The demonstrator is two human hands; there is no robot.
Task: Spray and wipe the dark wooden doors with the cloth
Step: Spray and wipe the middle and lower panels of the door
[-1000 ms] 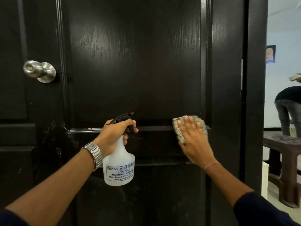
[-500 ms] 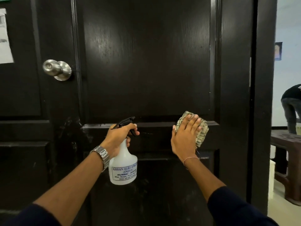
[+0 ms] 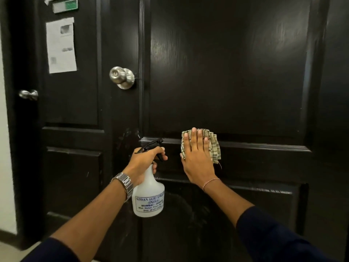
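Observation:
A dark wooden door (image 3: 236, 72) fills most of the view, with a second dark door (image 3: 71, 167) to its left. My right hand (image 3: 197, 157) presses a folded checked cloth (image 3: 214, 146) flat against the door's middle rail, fingers straight and pointing up. My left hand (image 3: 145, 159) grips the neck and black trigger of a white spray bottle (image 3: 149, 197), held just left of the cloth with its nozzle close to the door.
A round metal knob (image 3: 121, 76) sits on the near door's left stile. The left door carries another knob (image 3: 28, 94), a taped paper sheet (image 3: 61, 45) and a small sign (image 3: 65, 5). A pale wall (image 3: 5, 148) and floor show at the far left.
My view has shifted left, so the doorway and room on the right are gone and the left door appears. My right hand slid the cloth left along the rail, toward the bottle.

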